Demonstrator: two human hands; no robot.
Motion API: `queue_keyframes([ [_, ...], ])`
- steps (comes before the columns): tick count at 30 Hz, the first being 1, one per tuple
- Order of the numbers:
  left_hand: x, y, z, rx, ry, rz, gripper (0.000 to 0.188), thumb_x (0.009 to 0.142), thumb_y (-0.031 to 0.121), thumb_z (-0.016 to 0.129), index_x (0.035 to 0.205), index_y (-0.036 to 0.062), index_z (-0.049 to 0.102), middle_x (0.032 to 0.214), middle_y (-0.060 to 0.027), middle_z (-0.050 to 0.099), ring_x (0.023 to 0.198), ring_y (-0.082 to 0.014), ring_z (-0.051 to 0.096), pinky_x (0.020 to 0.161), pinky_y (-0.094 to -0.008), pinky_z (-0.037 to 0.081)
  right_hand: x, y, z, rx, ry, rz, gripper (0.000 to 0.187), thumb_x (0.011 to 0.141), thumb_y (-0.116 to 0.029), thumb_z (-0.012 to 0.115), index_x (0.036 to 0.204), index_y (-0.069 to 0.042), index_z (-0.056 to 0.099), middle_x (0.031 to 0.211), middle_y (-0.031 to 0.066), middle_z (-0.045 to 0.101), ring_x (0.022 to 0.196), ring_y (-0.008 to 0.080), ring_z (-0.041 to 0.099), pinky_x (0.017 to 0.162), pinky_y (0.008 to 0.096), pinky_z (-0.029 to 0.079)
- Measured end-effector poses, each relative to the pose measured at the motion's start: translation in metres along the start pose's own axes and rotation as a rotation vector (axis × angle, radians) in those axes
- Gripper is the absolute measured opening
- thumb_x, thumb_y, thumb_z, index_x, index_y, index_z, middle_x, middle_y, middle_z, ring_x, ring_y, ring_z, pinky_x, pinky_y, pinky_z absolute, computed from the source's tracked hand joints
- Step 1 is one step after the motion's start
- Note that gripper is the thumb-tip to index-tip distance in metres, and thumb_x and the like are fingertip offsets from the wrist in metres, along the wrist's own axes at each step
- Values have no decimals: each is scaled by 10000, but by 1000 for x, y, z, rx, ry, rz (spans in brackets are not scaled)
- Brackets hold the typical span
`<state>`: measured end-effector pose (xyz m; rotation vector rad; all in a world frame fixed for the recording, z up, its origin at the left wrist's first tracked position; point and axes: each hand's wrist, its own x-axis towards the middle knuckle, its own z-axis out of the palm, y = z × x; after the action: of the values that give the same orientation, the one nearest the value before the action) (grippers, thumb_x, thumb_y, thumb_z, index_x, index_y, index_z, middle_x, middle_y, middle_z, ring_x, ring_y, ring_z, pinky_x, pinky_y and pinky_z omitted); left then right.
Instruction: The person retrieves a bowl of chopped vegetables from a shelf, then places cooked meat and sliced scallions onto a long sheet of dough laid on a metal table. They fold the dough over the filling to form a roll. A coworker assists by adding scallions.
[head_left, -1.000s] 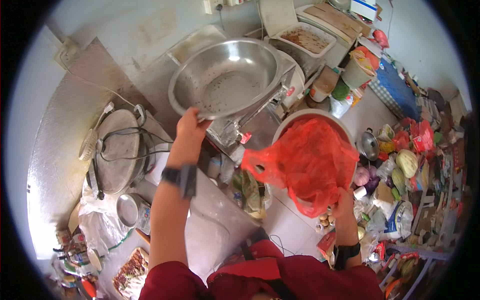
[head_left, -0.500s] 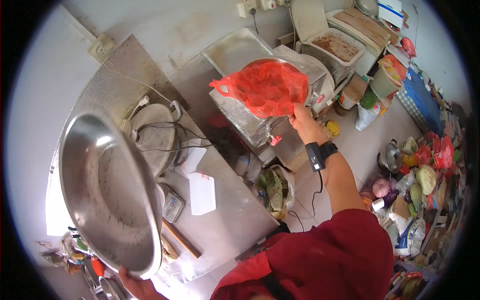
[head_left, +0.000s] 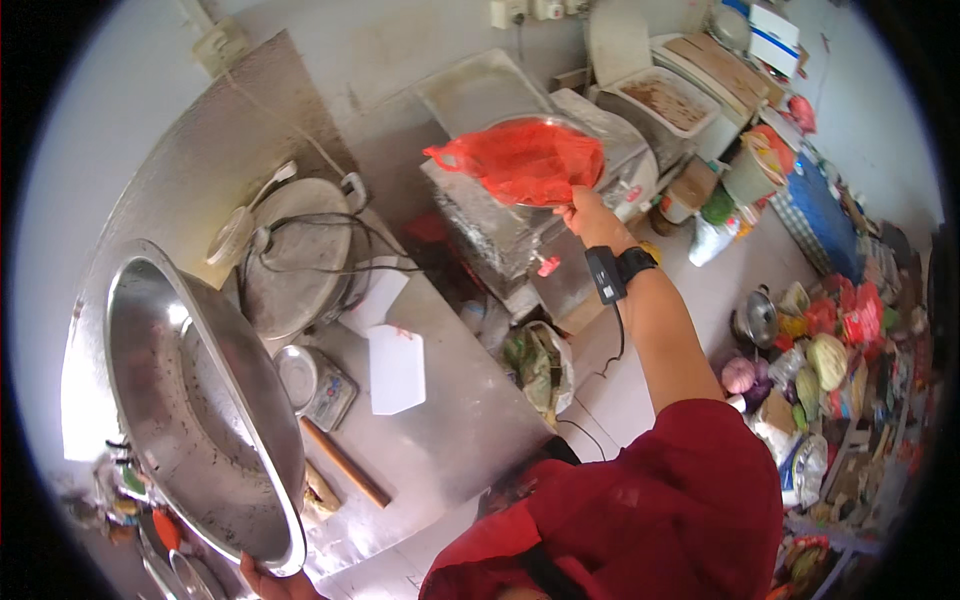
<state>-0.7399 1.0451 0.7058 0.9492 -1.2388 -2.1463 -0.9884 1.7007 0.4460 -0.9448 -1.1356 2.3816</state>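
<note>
My left hand grips the lower rim of a large stainless steel basin, held tilted almost on its side at the left. Dark specks cling to its inside. At the end of my outstretched arm, my right hand is closed at the near edge of a thin red plastic bag. The bag lies spread over a round metal vessel whose rim shows beneath it, on a grimy metal unit. Whether my fingers also hold that rim cannot be made out.
A steel table carries a round lidded appliance with a cord, a small scale, a white tray and a wooden rolling pin. Vegetables and bags crowd the floor at right. A white tub stands behind.
The basin has swung lower and turned further onto its side. My right hand and the bag's near edge have shifted slightly up and left; the bag looks flatter. The view has shifted a little.
</note>
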Motion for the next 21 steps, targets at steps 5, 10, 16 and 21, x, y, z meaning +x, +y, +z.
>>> queue_keyframes([
  [5,-36,14,-24,61,261,65,442,842,140,557,1240,-48,509,1225,-199,559,1109,-328,543,976,-476,433,48,16,22,-1070,-230,-1095,167,832,-72,553,975,10,576,862,163,646,754,246,627,640,383,519],
  [10,-54,11,-86,16,214,143,491,878,229,543,1274,-53,474,1264,-177,552,1160,-319,533,1002,-461,437,52,-12,35,-1432,-189,-1107,329,817,-218,632,1080,-27,582,862,144,646,812,273,632,691,378,499],
  [16,-65,-11,-188,-353,142,50,318,886,107,527,1178,-19,528,1105,-118,634,1032,-269,592,967,-398,455,27,-1,22,-156,-250,-49,613,923,-449,536,1379,-73,372,1165,108,553,1026,226,562,859,309,486],
  [21,-62,-32,-235,-457,278,-72,320,888,114,476,1164,-38,535,1126,-146,630,1047,-287,598,967,-436,464,-42,73,-21,-609,-372,95,525,886,-469,563,1229,-77,503,1051,67,596,888,177,576,759,278,456],
])
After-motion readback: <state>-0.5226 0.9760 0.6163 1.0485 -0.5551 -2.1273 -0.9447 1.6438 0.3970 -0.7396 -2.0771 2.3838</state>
